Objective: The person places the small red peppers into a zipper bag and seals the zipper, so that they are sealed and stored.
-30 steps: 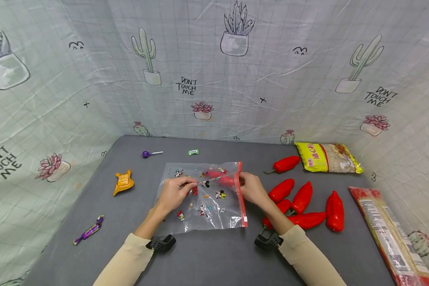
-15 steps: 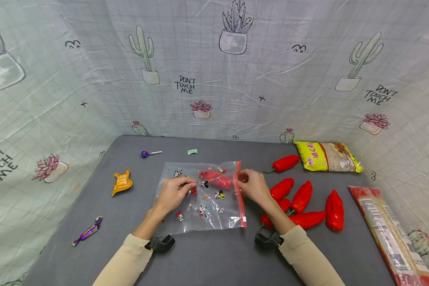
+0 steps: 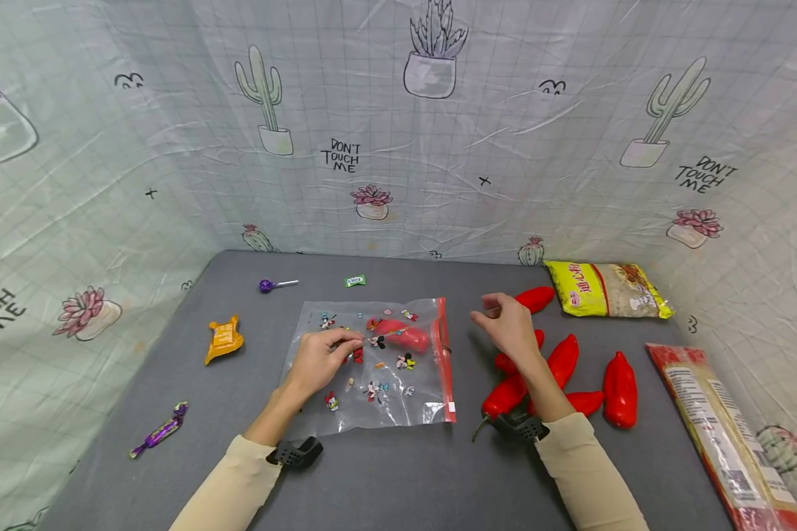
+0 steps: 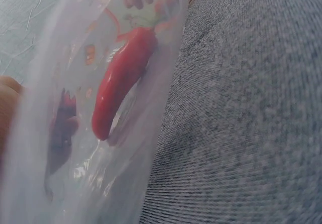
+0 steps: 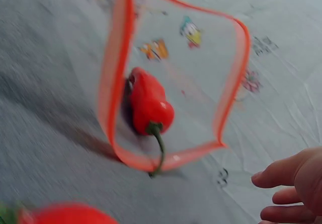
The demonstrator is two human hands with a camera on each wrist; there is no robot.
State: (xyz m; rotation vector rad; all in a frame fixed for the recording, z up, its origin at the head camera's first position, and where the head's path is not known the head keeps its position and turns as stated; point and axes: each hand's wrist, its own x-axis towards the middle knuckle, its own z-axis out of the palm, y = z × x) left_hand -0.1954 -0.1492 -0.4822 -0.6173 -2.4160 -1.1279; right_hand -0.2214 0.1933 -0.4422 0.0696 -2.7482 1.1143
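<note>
- Your clear bag [image 3: 392, 377] lies flat on the grey table [image 3: 398, 487] in front of you, its red-edged mouth facing your right side, probably so that the right hand has the shorter reach to it.
- The red pepper inside [image 3: 408, 337] rests near that mouth; its green stem [image 5: 160, 151] trails across the lower lip, so it does not look fully inside.
- Your left hand [image 3: 319, 361] pinches the bag's upper sheet between thumb and fingers, which seems to lift the plastic and explains why the mouth gapes in the right wrist view.
- Your right hand [image 3: 510, 324] holds nothing: thumb and fingers stand apart, clear of the bag and above the table near the loose red peppers [image 3: 620, 391], which lie on that side, apparently within easy reach.
- The bag carries small cartoon mouse and duck prints; red lettering beside your left fingertips is partly covered (I can't read it).
- Beyond the peppers, the yellow packet [image 3: 609, 290] bears large red Chinese characters, seemingly 通心粉; the long packet [image 3: 730, 435] at the right edge shows a barcode and print too small to read.
- Well to the left sit an orange wrapped sweet [image 3: 224, 339], a purple twist-wrapped sweet [image 3: 161, 431] and a lollipop [image 3: 267, 286]; the green sweet [image 3: 355, 281] behind the bag has lettering too tiny to trust.
- Around you, the patterned sheet [image 3: 398, 166] repeats "DON'T TOUCH ME" beside potted cacti.
</note>
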